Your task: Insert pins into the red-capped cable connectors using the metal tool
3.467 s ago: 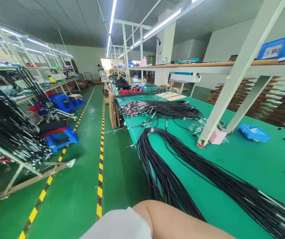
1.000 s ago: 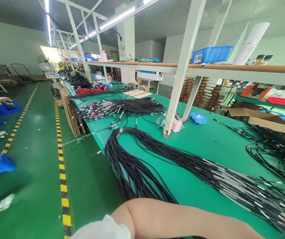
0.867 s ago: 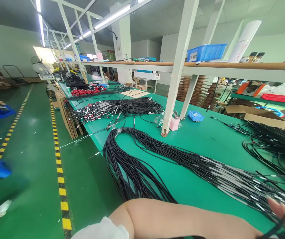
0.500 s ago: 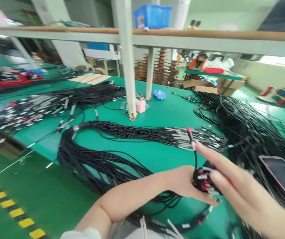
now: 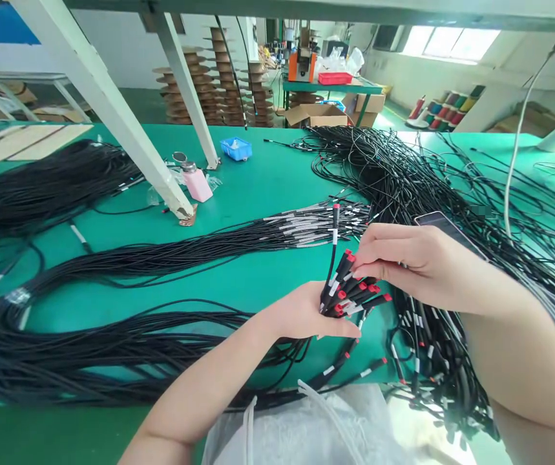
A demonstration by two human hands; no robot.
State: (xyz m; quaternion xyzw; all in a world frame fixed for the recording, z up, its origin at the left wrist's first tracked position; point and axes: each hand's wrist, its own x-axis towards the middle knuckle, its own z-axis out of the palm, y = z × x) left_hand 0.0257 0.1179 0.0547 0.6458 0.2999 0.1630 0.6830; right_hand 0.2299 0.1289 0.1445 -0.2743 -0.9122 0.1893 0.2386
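Where the head view looks down past the hands, a green tabletop (image 5: 267, 184) spreads beyond the grip and to both sides of it. Left of the grip a white post (image 5: 107, 116) comes down to the table, with a pink bottle (image 5: 196, 182) just beside its foot and a small blue tray (image 5: 238, 155) a little farther off. Well beyond the hands are stacks of brown discs (image 5: 194, 84), an orange machine (image 5: 301, 64) beside a red tray (image 5: 335, 79), and an open cardboard box (image 5: 323, 117) below them; a bright window (image 5: 451, 44) sits high to the right.

A long bundle of black cables (image 5: 209, 248) bends round well left of the grip, its grey-and-white marked ends lying just beyond the hands. A tangled heap of cables (image 5: 403, 174) spreads beyond and right of the grip, and a phone (image 5: 444, 226) lies just past the right hand, partly hidden by it.

The left hand (image 5: 306, 313) is curled around a bunch of red-tipped cable ends (image 5: 355, 290) — they fan out towards the right hand (image 5: 398, 258), while one lone cable (image 5: 334, 239) stands up, red tip highest. The right hand's fingers are bent, their tips drawn close together at the top of the bunch — whether they pinch one end or merely touch it, I cannot tell.
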